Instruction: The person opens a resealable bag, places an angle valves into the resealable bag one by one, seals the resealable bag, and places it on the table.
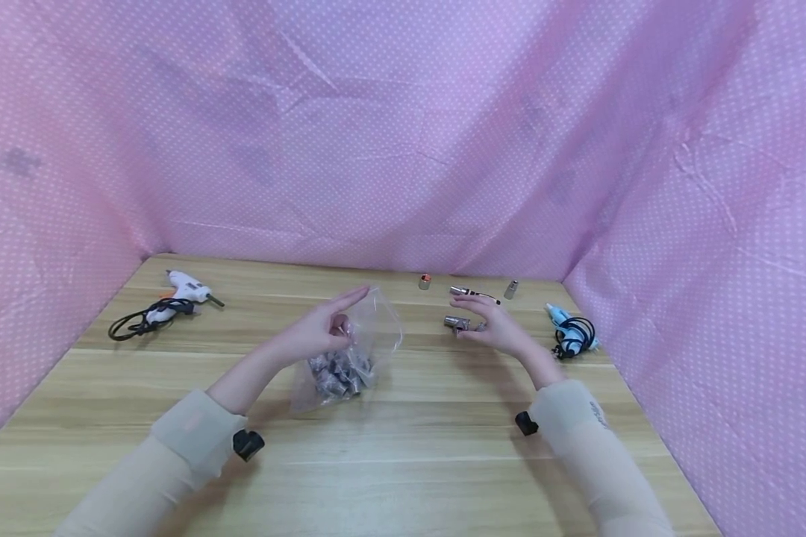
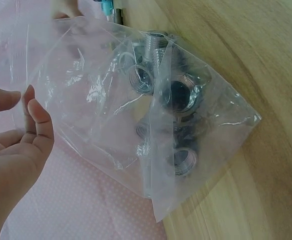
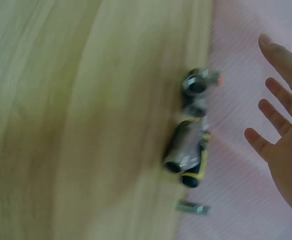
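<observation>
A clear plastic bag (image 1: 384, 322) hangs from my left hand (image 1: 319, 332), which pinches its upper edge. Several grey metal threaded pipe fittings (image 2: 183, 95) lie in the bottom of the bag, close over the wooden table. Over the table's right half, my right hand (image 1: 500, 328) has its fingers spread and holds nothing. It overlaps a metal pipe tee (image 1: 457, 323) in the head view. In the blurred right wrist view, a fitting (image 3: 195, 85) and a metal cylinder (image 3: 183, 150) lie apart from that hand.
A white glue gun (image 1: 186, 285) with a black cord lies at the back left, and a light blue glue gun (image 1: 560, 316) at the right edge. Along the back stand an orange-topped metal piece (image 1: 425, 283) and a small metal cylinder (image 1: 511, 289). Pink dotted cloth (image 1: 376, 149) encloses the table.
</observation>
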Demonstrator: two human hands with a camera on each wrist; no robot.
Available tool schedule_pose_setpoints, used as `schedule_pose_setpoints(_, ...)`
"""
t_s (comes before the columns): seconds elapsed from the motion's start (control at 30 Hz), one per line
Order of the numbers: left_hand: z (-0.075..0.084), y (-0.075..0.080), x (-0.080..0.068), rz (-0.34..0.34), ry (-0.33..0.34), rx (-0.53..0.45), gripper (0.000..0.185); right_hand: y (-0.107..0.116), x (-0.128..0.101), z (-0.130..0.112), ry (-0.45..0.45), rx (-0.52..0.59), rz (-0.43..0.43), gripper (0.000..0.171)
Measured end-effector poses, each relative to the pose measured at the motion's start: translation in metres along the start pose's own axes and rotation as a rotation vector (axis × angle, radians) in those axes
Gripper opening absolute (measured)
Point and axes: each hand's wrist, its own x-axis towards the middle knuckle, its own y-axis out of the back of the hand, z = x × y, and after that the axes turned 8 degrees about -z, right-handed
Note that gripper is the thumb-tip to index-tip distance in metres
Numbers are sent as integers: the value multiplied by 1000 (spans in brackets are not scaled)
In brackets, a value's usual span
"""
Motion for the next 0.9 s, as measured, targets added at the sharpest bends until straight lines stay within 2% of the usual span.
schedule_pose_setpoints(0.33,1,1,-1,0,-15,2,91,-15,13,42,-64,62,-36,61)
schedule_pose_setpoints(0.6,0,1,-2,-8,-15,11,91,-23,17,54,-146,100,-121,52)
schedule_pose_setpoints(0.73,0,2,-2,-6,-7,31,92,-26,19,56,-167,93,-100,47)
schedule_pose_setpoints(0.9,0,3,-2,-5,-1,25,93,-27,23,56,-131,75,-49,42)
